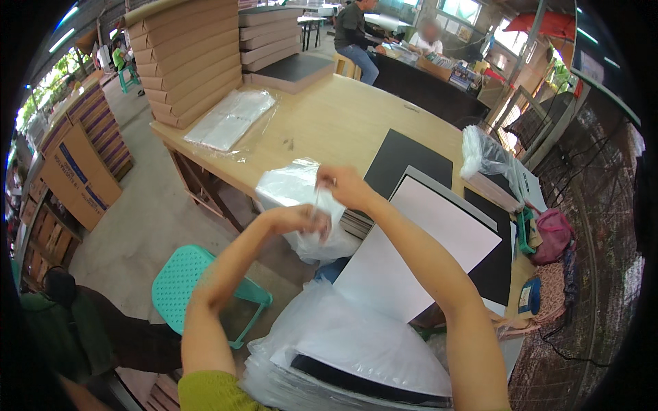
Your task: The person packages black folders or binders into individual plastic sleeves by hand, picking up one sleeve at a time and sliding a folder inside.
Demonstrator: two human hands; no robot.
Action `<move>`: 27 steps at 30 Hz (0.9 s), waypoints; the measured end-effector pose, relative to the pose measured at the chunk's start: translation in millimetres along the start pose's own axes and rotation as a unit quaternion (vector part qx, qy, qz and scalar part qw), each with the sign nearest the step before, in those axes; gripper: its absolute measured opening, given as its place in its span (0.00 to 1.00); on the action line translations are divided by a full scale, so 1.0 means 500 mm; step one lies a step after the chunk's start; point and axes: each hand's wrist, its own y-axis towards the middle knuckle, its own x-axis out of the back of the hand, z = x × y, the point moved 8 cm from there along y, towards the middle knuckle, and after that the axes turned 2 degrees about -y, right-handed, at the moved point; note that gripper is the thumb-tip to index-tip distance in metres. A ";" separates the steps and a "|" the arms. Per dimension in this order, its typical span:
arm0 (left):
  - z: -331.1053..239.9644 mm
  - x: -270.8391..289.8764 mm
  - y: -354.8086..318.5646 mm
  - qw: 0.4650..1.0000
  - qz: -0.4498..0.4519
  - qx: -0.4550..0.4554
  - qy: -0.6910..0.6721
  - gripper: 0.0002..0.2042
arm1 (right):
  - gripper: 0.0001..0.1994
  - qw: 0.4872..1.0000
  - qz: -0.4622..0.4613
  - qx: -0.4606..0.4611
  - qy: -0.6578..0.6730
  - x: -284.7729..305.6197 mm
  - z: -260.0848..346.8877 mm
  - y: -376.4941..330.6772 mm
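Observation:
Both hands work at the mouth of a clear plastic bag (286,183) that bulges around a stack beside the table's near edge. My right hand (341,186) pinches the gathered plastic from above. Just below it, my left hand (301,219) is curled at the same plastic, its fingertips partly blurred. Grey board edges (356,225) show at the bag's right side. A white sheet (418,250) lies under my right forearm, on a grey board. Nearer to me, a large pile of clear plastic sleeves (343,342) holds a dark, flat thing.
Stacked brown boxes (188,65) and black-topped boxes (284,68) stand on the wooden table (329,123), near flat plastic packets (232,118). Black boards (411,157) lie rightward, by a wrapped stack (490,168). A turquoise stool (181,281) stands at left. Two people sit at a far table.

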 end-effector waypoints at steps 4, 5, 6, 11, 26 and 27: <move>-0.097 -0.104 -0.088 0.947 0.178 0.071 0.258 0.19 | 0.09 0.909 0.346 -0.025 0.231 -0.078 0.097 -0.107; -0.114 -0.130 -0.112 0.946 0.186 0.041 0.261 0.19 | 0.12 0.840 0.441 -0.049 0.312 -0.090 0.131 -0.154; -0.165 -0.158 -0.126 0.967 0.178 -0.085 0.164 0.18 | 0.15 0.756 0.522 -0.077 0.388 -0.082 0.162 -0.213; -0.192 -0.216 -0.159 0.966 0.122 -0.172 0.151 0.16 | 0.12 0.694 0.509 0.272 0.431 0.075 0.298 -0.399; -0.097 -0.250 -0.065 0.911 0.190 -0.137 -0.339 0.29 | 0.26 0.759 0.000 -0.091 0.645 0.143 0.000 -0.670; -0.138 -0.264 -0.042 0.881 0.214 -0.202 -0.370 0.29 | 0.25 0.769 -0.038 -0.111 0.629 0.126 -0.031 -0.703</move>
